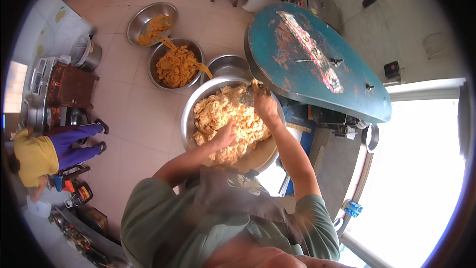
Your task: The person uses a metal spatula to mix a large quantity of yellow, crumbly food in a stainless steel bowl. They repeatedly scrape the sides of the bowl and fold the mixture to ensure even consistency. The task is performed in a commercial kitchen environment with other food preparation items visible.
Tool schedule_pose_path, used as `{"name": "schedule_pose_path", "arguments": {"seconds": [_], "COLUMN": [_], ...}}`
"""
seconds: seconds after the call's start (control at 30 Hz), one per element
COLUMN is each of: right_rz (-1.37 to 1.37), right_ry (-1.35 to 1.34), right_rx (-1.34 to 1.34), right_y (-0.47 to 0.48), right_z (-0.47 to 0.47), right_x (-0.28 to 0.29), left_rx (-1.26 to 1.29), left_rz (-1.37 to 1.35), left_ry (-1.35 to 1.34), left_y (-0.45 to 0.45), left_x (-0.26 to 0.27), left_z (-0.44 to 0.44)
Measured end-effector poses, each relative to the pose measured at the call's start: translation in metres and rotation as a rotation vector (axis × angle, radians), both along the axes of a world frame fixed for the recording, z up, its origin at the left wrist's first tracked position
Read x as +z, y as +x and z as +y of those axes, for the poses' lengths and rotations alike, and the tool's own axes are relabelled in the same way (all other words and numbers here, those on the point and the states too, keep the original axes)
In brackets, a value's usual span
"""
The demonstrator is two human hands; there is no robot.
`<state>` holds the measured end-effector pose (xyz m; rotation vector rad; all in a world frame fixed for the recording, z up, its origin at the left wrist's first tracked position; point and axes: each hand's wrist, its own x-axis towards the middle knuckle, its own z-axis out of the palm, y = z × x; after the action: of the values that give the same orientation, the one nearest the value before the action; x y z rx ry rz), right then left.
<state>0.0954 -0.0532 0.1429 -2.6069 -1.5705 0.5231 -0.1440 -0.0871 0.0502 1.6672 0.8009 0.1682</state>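
Note:
A large steel basin [185,119] in front of me is full of pale orange, crumbly dough [212,115]. My left hand [226,134] touches the dough near the middle of the basin; whether its fingers grip any dough cannot be told. At the far right of the basin, my right hand [266,104] is closed around a tool with a dark handle and a flat metal blade, perhaps a scraper [247,98]. Its blade is partly blurred against the dough. The basin's near edge is partly hidden by my apron.
Beyond stand a steel bowl of orange dough strips [150,70], another with fewer strips [130,31], and a third steel bowl [223,57]. A large green machine cover [316,56] overhangs the right. A person in a yellow shirt [37,158] works at the far left.

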Motion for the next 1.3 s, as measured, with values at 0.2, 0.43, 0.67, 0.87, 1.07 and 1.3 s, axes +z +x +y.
{"name": "schedule_pose_path", "arguments": {"seconds": [0.2,0.43,0.67,0.87,1.07,1.3], "right_rz": [-0.003,0.049,-0.01,0.02,0.054,0.065], "right_ry": [0.191,0.068,0.14,0.153,0.301,0.229], "right_rx": [-0.097,-0.036,-0.013,-0.093,-0.043,-0.035], "right_y": [-0.017,0.006,0.004,0.009,-0.004,0.004], "right_z": [-0.018,-0.004,-0.063,-0.072,-0.08,-0.056], "right_x": [0.0,-0.01,0.036,0.036,0.063,0.021], "left_rx": [0.046,-0.072,-0.079,-0.082,-0.047,-0.091], "left_rz": [-0.018,-0.058,-0.002,0.109,0.0,0.231], "left_ry": [-0.166,-0.5,-0.116,0.368,0.178,0.565], "left_y": [-0.005,0.018,0.094,0.126,0.058,-0.034], "left_x": [0.027,0.106,0.079,0.053,0.095,0.038], "left_z": [0.015,0.06,0.105,0.113,0.082,0.109]}}
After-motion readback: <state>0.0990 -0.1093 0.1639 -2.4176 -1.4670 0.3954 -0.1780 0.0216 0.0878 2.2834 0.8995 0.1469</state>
